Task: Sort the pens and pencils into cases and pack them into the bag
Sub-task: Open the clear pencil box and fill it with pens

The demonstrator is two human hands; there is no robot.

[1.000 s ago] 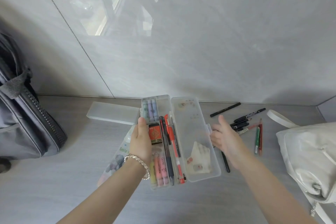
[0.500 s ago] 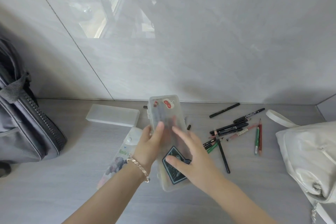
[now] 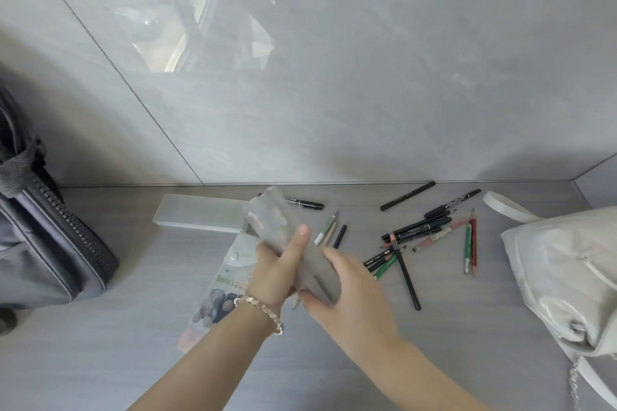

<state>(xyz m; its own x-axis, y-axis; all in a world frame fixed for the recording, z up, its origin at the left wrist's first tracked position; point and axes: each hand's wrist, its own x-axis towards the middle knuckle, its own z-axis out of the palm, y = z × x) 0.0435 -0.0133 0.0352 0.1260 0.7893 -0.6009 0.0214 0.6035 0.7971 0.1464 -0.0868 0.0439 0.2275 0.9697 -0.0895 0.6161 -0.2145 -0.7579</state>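
Closed frosted case, loose pens nearby

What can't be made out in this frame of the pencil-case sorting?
Head view only:
- Clear case: contents and latch lost to motion blur and the left hand.
- Right hand: blurred; grip on the case unclear.
- Grey bag: cut by the left edge.
- White bag: cut by the right edge.
- Printed pouch: partly under the left forearm.

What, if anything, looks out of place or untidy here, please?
Loose pens and pencils lie criss-crossed on the table between the clear plastic case in the left hand and the white bag; one black marker lies apart by the wall.
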